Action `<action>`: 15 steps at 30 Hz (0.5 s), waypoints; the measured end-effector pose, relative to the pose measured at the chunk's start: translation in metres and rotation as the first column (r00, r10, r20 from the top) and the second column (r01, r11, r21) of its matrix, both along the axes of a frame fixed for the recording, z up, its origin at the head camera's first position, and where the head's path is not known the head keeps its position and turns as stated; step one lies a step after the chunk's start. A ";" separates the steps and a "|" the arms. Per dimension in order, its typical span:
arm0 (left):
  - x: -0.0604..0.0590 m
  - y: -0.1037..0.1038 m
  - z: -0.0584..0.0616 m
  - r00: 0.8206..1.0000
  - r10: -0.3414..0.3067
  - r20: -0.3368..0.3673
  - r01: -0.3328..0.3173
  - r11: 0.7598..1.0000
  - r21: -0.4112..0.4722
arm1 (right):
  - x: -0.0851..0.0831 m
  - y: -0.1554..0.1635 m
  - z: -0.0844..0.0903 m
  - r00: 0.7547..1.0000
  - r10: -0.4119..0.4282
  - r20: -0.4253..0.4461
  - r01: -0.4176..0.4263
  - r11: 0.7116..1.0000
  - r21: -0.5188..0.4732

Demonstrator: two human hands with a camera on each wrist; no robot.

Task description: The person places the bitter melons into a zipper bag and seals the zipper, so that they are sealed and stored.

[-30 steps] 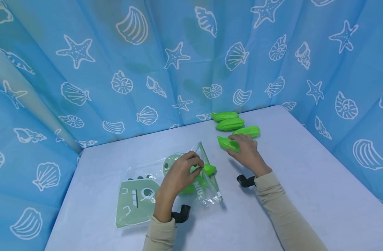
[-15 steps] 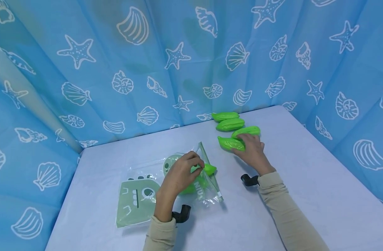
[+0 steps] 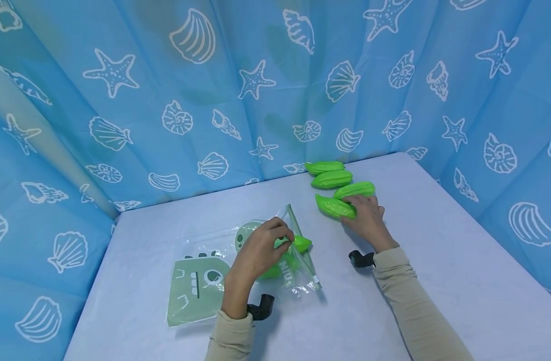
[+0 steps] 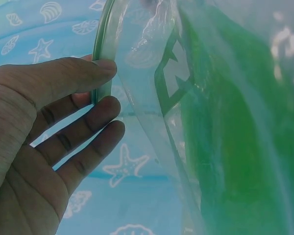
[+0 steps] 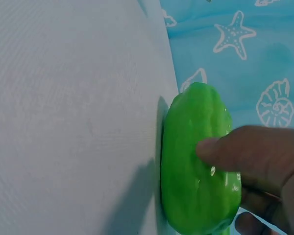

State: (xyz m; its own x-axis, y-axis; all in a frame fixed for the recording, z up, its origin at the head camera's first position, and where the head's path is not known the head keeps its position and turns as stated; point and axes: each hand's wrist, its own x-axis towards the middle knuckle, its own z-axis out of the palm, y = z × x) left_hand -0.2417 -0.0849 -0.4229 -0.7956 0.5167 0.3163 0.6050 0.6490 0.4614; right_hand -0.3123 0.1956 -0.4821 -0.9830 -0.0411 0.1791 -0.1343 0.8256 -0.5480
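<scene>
Two hands busy, right hand (image 3: 368,218) gripping gourd (image 3: 334,207), bag (image 3: 239,265) contents seemingly blurred

Clear zip bag (image 3: 239,271): transparent plastic printed with pale green dinosaur figures, laid flat on the worktop (image 3: 438,281), its mouth raised and held open at the green zip rim, which is pinched by the left hand (image 3: 262,250). Green toy gourds (image 3: 293,248) are seen inside near the mouth.

Nearest green gourd (image 3: 334,206): glossy, ridged, pointed at the ends, lying on its side and gripped at one end by the right hand (image 3: 368,215). It is the closest of a row of four.
</scene>
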 end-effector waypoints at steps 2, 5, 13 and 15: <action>0.000 0.000 0.000 1.000 0.002 0.006 -0.002 1.000 -0.002 | 0.000 0.001 0.000 1.000 0.001 -0.013 -0.001 1.000 -0.011; 0.000 0.000 0.000 1.000 0.005 0.010 -0.005 1.000 -0.007 | 0.001 0.003 0.000 1.000 0.016 -0.017 -0.016 1.000 -0.021; 0.000 0.000 -0.001 1.000 0.008 -0.003 -0.008 1.000 -0.008 | 0.003 0.006 0.008 0.995 0.094 -0.026 -0.095 0.995 -0.010; 0.000 0.000 -0.001 1.000 0.007 -0.004 -0.007 1.000 -0.007 | 0.004 0.004 0.010 0.993 0.115 -0.025 -0.115 0.993 -0.003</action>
